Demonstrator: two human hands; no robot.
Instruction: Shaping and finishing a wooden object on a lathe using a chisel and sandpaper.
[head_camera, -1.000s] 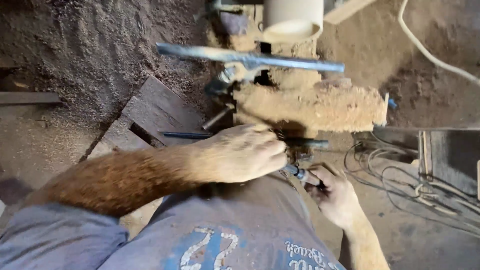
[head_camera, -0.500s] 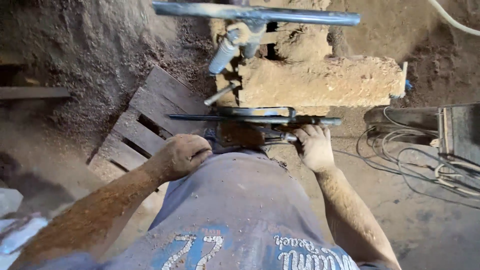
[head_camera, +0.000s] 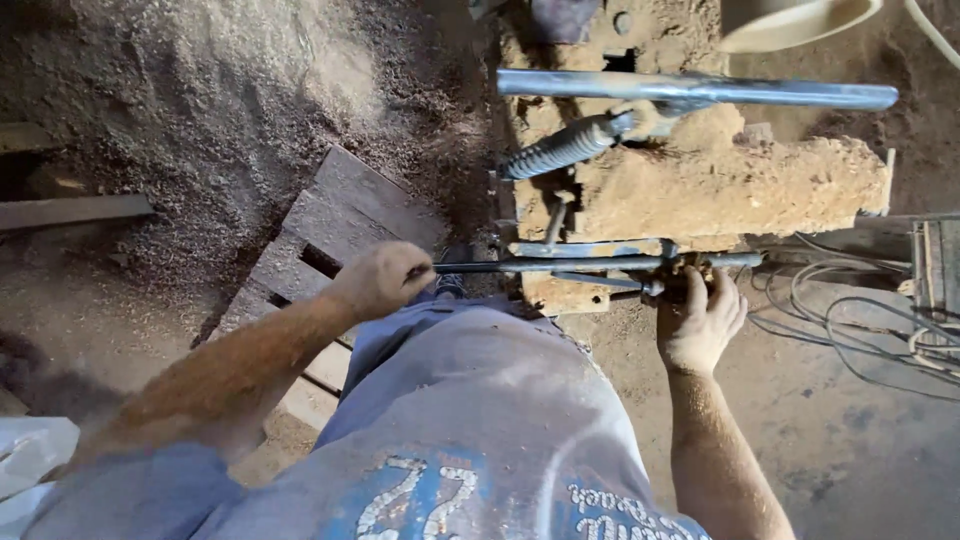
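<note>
I'm looking down on a workshop floor (head_camera: 850, 440) of packed dirt, with sawdust (head_camera: 200, 120) heaped over its upper left part. Nearest me is the person's dusty blue shirt (head_camera: 470, 420), and 2 bare forearms reach forward from it. The left hand (head_camera: 378, 280) is clenched in a fist around the near end of 1 thin dark metal rod (head_camera: 560, 266), above a wooden pallet (head_camera: 330, 230) with slatted boards. The right hand (head_camera: 700, 320) is closed on the fitting at the other end of that same rod, fingers (head_camera: 722, 296) curled up over it, just beside a tangle of grey cables (head_camera: 850, 310) on the floor. The rod lies level across the front edge of 1 machine block (head_camera: 730, 185) caked in sawdust. Beyond that I count 1 coiled spring (head_camera: 560, 150), tilted, and 1 long steel bar (head_camera: 700, 92) lying across the top. Farthest off, 1 pale round vessel (head_camera: 800, 20) is cut by the frame.
</note>
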